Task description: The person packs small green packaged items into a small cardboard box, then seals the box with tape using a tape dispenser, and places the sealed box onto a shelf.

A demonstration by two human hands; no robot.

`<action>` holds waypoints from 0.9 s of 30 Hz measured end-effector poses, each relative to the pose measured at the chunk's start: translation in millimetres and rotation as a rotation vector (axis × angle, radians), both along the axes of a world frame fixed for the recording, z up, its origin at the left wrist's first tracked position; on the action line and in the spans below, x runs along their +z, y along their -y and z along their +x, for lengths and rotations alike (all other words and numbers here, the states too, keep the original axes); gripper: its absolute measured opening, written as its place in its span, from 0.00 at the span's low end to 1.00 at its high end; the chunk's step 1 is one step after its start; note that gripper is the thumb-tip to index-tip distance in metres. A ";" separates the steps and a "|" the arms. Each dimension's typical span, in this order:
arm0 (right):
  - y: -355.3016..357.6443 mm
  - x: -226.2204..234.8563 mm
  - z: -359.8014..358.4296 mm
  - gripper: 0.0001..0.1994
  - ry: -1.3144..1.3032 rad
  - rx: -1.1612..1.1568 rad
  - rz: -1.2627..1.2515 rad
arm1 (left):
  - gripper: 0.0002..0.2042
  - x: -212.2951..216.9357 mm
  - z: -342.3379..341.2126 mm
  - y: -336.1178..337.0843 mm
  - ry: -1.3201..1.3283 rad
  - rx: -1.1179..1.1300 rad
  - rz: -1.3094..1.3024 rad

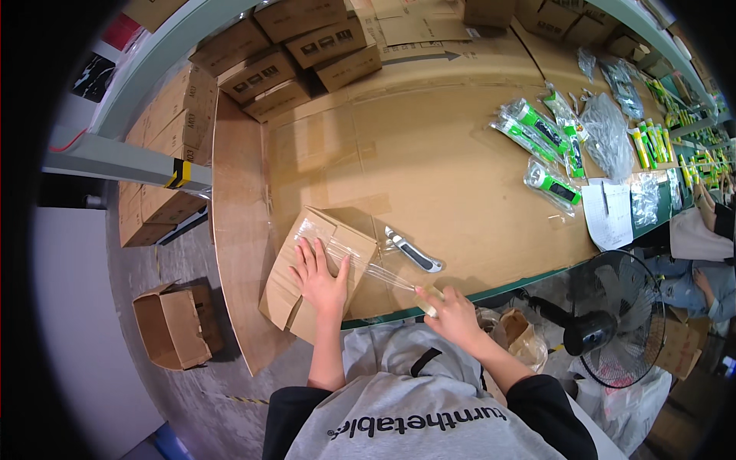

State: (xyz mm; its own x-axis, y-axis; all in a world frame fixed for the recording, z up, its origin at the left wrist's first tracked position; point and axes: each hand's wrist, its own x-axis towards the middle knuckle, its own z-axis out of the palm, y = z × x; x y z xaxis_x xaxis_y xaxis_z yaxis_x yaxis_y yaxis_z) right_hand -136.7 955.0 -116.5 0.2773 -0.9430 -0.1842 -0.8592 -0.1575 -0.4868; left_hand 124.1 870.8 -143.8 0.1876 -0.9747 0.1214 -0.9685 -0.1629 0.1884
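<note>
The right grip [456,318], clamped on a tape roll [429,301], trails a strip [391,277] already stuck leftward onto the carton [284,285] but uncut, the left grip [320,285] spread flat there.

Premises: a packing workshop. Evidence: stacked cartons [170,142] beside a cardboard-covered surface [437,184], clear tape [389,276] drawn from a box [284,287], bagged green-and-white articles [555,185], bare grey floor [184,264], another person [699,234] seated farther along.

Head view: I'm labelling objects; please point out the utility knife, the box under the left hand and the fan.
Utility knife [415,251], head view: its handle.
Box [287,284], head view: upper cardboard face.
Fan [592,332], head view: black motor housing.
</note>
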 end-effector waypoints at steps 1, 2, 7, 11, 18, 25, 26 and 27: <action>-0.3 0.0 -0.3 0.33 0.009 -0.003 -0.017 | 0.30 -0.2 -0.1 -0.1 -0.001 -0.004 0.003; -1.4 -1.0 -2.3 0.33 0.007 -0.008 -0.014 | 0.31 -1.0 0.4 -0.3 -0.002 -0.019 0.016; -2.8 18.8 -12.7 0.33 0.205 0.048 -0.010 | 0.33 -7.6 6.3 -1.5 0.047 -0.036 0.068; -3.4 72.8 1.3 0.33 0.229 0.023 -0.021 | 0.28 -7.8 6.0 -1.6 0.047 -0.035 0.051; -2.8 75.8 1.8 0.35 0.155 0.082 -0.053 | 0.27 -8.2 8.5 -1.7 -0.004 -0.022 0.064; -5.7 51.3 -5.4 0.35 0.140 0.064 -0.024 | 0.27 -5.1 9.0 -0.1 -0.099 -0.010 0.002; -5.6 48.7 -7.5 0.35 0.135 0.059 -0.025 | 0.26 -4.3 8.3 0.4 -0.103 -0.009 -0.007; -5.5 46.7 -8.8 0.35 0.141 0.059 -0.025 | 0.26 -3.4 9.1 0.3 -0.104 -0.008 -0.017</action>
State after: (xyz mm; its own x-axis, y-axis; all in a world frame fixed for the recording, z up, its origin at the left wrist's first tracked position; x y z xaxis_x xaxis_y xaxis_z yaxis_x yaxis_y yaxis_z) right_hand -145.5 960.5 -69.8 0.3540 -0.9280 -0.1160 -0.7714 -0.2196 -0.5972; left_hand 133.2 870.5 -147.2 0.1926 -0.9742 0.1177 -0.9447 -0.1517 0.2907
